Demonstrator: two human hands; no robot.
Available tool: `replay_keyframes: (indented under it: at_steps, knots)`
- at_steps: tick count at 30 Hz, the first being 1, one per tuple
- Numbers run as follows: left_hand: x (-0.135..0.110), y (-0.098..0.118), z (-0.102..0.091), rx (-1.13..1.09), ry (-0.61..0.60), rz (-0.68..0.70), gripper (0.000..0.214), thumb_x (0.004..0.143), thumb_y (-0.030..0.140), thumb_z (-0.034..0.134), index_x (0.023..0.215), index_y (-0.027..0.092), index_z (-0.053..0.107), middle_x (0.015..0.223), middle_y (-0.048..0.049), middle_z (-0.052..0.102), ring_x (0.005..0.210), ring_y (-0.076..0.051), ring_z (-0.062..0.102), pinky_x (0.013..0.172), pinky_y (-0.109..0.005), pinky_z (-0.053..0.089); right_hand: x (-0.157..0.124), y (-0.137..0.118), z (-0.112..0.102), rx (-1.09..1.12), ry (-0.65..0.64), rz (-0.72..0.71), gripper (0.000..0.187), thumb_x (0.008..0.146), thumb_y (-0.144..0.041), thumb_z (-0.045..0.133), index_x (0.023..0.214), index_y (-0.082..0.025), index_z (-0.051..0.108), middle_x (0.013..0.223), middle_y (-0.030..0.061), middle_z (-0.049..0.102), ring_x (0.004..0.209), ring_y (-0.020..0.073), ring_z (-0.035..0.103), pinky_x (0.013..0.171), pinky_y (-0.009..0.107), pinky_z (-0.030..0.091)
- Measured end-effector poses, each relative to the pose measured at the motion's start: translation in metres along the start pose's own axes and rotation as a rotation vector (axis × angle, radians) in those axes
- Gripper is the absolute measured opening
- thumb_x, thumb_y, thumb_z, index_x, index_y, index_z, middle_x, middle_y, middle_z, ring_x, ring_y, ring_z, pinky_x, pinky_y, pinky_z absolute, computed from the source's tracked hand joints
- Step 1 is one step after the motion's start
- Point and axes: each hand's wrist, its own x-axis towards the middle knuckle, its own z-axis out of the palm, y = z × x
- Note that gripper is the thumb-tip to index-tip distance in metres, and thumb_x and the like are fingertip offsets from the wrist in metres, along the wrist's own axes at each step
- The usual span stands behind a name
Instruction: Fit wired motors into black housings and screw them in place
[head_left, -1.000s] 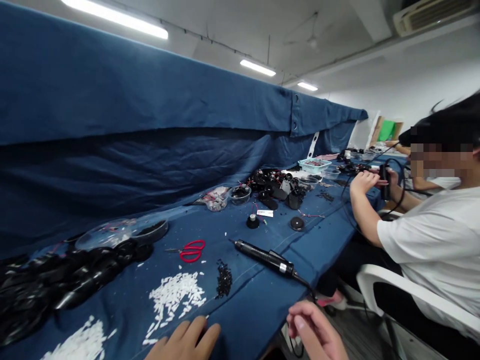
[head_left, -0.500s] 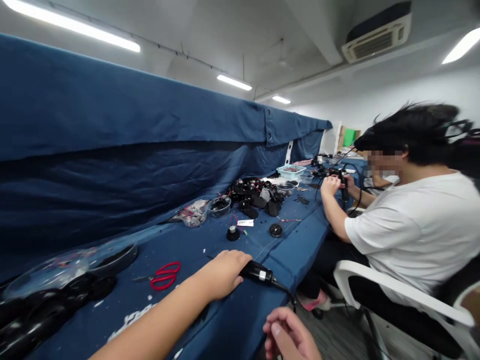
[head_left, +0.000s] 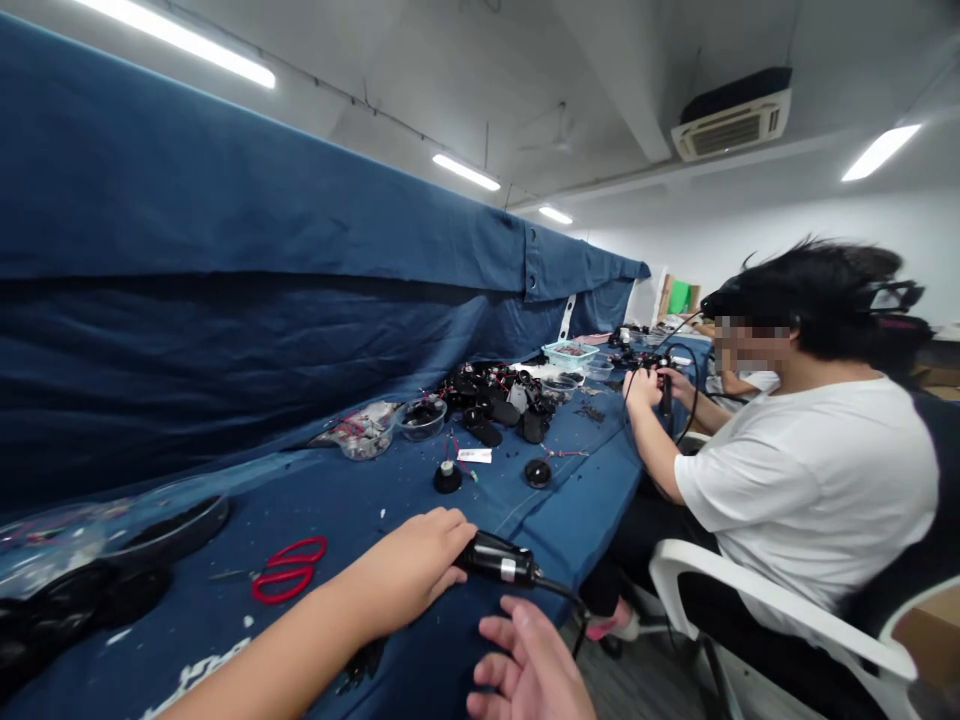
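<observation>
My left hand (head_left: 420, 560) is wrapped over a black corded electric screwdriver (head_left: 499, 558) lying along the blue-covered table, and its front end is hidden under the palm. Its cable leaves the rear end toward the table's right edge. Below it, my right hand (head_left: 529, 660) is held palm up with fingers apart and nothing in it. Beyond the left hand stand a small black round part with a silvery motor (head_left: 448, 476) and a black round part with red wires (head_left: 538, 472). Red-handled scissors (head_left: 289, 570) lie to the left.
A pile of black parts (head_left: 495, 400) spreads farther back, beside a clear bowl (head_left: 422, 418) and a bag of small parts (head_left: 365, 432). A shallow clear dish (head_left: 176, 525) is at left. On the right a co-worker in a white shirt (head_left: 810, 480) sits on a white-armed chair (head_left: 780, 605).
My view has shifted, so the table things appear farther left. My right hand has come up nearer the screwdriver, its fingers spreading. The left hand keeps its grip.
</observation>
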Motion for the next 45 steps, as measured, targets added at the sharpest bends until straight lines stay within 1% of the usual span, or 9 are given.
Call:
replay_keyframes:
  at_steps: [5,7,11,14,17,26,33,39,45]
  knots:
    - [-0.029,0.031,-0.024,-0.026,-0.019,0.063,0.031,0.102,0.028,0.076,0.131,0.026,0.065,0.125,-0.0058,0.070,0.113,-0.030,0.066,0.093,-0.041,0.052,-0.009,-0.010,0.028,0.166,-0.165,-0.181,0.051,0.089,-0.054,0.088,0.127,-0.024,0.071,0.112,0.0074,0.080,0.079,0.0195,0.074,0.063,0.032,0.065]
    - [-0.040,0.034,-0.027,-0.036,-0.042,0.063,0.040,0.101,0.031,0.079,0.137,0.027,0.063,0.131,-0.0066,0.069,0.119,-0.032,0.064,0.097,-0.042,0.050,-0.005,-0.012,0.035,0.161,-0.172,-0.243,0.044,0.085,-0.048,0.091,0.120,-0.025,0.076,0.118,0.0069,0.080,0.081,0.0203,0.075,0.055,0.027,0.061]
    - [-0.080,0.010,-0.023,-0.059,0.051,-0.049,0.034,0.108,0.030,0.065,0.142,0.030,0.060,0.136,-0.0065,0.067,0.125,-0.029,0.062,0.103,-0.042,0.049,0.006,-0.009,0.037,0.146,-0.127,-0.182,0.033,0.083,-0.042,0.090,0.106,-0.021,0.081,0.117,0.0091,0.082,0.068,0.0164,0.072,0.048,0.024,0.058]
    - [-0.115,-0.018,-0.010,-0.046,0.147,-0.227,0.020,0.113,0.032,0.052,0.122,0.023,0.067,0.121,-0.0095,0.070,0.114,-0.030,0.065,0.099,-0.044,0.050,0.011,-0.011,0.035,0.152,-0.093,-0.156,0.030,0.082,-0.041,0.089,0.101,-0.019,0.082,0.127,0.0129,0.081,0.062,0.0131,0.068,0.047,0.025,0.058]
    - [-0.133,-0.033,0.009,-0.058,0.093,-0.320,0.020,0.110,0.028,0.052,0.106,0.021,0.070,0.105,-0.0082,0.072,0.099,-0.029,0.068,0.089,-0.043,0.052,0.015,-0.018,0.035,0.187,-0.036,-0.105,0.027,0.086,-0.042,0.085,0.100,-0.020,0.082,0.128,0.0137,0.081,0.069,0.0138,0.071,0.049,0.022,0.058]
    - [-0.128,-0.011,0.031,-0.099,-0.074,-0.440,0.006,0.099,0.028,0.074,0.102,0.029,0.079,0.102,-0.0021,0.077,0.099,-0.028,0.073,0.086,-0.038,0.051,0.021,-0.027,0.035,0.278,0.060,-0.010,0.029,0.078,-0.035,0.090,0.099,-0.017,0.081,0.127,0.0164,0.081,0.077,0.0138,0.074,0.056,0.022,0.061]
    - [-0.130,-0.009,0.040,-0.119,-0.082,-0.454,0.010,0.102,0.027,0.071,0.104,0.028,0.081,0.102,-0.0022,0.078,0.098,-0.027,0.073,0.088,-0.039,0.052,0.023,-0.030,0.034,0.313,0.075,0.037,0.024,0.082,-0.036,0.085,0.096,-0.016,0.082,0.126,0.0156,0.081,0.082,0.0150,0.076,0.052,0.019,0.059]
    - [-0.125,-0.005,0.043,-0.136,-0.063,-0.455,0.015,0.101,0.021,0.069,0.103,0.026,0.082,0.102,-0.0030,0.080,0.097,-0.026,0.074,0.089,-0.038,0.053,0.022,-0.032,0.030,0.333,-0.005,0.083,0.048,0.080,-0.047,0.085,0.117,-0.017,0.082,0.135,0.0110,0.078,0.055,0.0032,0.056,0.047,0.014,0.055]
    - [-0.136,0.002,0.038,-0.181,0.029,-0.474,0.013,0.098,0.018,0.069,0.095,0.025,0.080,0.093,-0.0018,0.078,0.088,-0.025,0.074,0.083,-0.036,0.054,0.013,-0.028,0.028,0.249,-0.027,0.027,0.029,0.075,-0.033,0.088,0.100,-0.018,0.084,0.118,0.0089,0.084,0.046,0.0014,0.044,0.049,0.017,0.057]
